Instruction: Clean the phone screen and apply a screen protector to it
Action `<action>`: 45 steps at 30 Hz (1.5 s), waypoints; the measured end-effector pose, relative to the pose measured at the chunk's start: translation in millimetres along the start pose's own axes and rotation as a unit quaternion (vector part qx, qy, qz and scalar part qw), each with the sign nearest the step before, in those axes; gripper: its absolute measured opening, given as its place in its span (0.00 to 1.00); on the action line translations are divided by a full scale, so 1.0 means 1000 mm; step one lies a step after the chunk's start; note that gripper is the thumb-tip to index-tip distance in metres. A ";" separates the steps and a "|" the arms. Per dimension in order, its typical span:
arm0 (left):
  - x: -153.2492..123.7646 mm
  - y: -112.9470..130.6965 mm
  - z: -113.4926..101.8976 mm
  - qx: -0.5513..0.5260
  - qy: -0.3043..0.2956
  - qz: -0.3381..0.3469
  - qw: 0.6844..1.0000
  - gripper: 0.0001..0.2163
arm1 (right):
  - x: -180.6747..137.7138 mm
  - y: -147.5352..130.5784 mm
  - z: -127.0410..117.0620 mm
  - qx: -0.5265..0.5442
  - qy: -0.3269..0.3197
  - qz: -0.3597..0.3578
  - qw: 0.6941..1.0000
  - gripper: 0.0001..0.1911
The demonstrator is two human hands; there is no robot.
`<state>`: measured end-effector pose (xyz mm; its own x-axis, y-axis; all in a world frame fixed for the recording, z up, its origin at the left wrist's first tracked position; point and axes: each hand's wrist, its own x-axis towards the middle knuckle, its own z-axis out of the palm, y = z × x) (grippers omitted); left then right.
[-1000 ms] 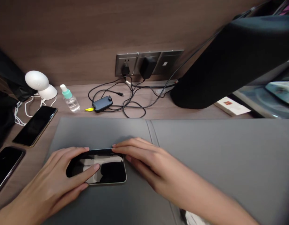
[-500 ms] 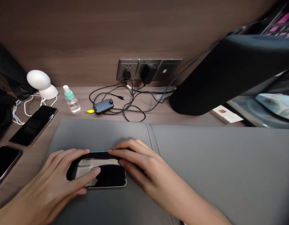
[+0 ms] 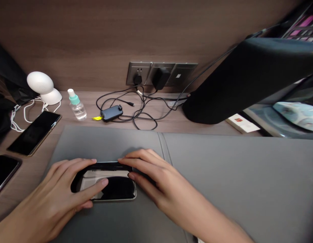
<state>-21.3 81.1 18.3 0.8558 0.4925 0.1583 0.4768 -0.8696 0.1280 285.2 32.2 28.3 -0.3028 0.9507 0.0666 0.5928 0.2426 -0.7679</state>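
Note:
A smartphone [image 3: 118,189] lies sideways on the grey desk mat, its dark glass showing pale reflections. My left hand [image 3: 62,189] grips the left end: fingertips rest along the far edge, the thumb stretches over the glass, and another finger shows under the near edge. At the far right corner, the fingers of my right hand [image 3: 151,175] bend down onto the edge, with the thumb against the right end. Both palms face down, and they cover the phone's ends in part.
The desk mat [image 3: 222,175] spreads to the right. Two phones, one a black phone [image 3: 36,131], lie at left near a white camera-like device [image 3: 41,84]. Behind are a clear bottle [image 3: 79,111], a dark gadget [image 3: 112,113], tangled cables and wall sockets [image 3: 138,72]. A black column [image 3: 217,87] leans at right.
The whole view has shifted slightly, with the desk items a little higher and further left. Both hands keep nearly the same hold on the smartphone.

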 end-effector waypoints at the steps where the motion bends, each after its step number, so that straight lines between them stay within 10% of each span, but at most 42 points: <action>1: 0.000 0.000 0.000 -0.001 -0.001 -0.003 1.000 0.25 | 0.000 0.000 0.000 0.000 0.000 0.000 1.000 0.19; 27: 0.001 0.000 0.001 0.006 -0.003 0.008 1.000 0.26 | -0.004 0.005 -0.006 0.024 0.019 -0.021 0.999 0.35; 45: 0.004 0.002 -0.002 0.000 -0.002 0.002 1.000 0.26 | -0.004 0.000 -0.004 -0.016 0.032 -0.008 0.999 0.22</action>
<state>-17.3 81.3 21.3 0.8583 0.4895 0.1542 0.4741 -0.8713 0.1270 289.0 29.4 30.3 -0.2656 0.9566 0.1199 0.6117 0.2633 -0.7460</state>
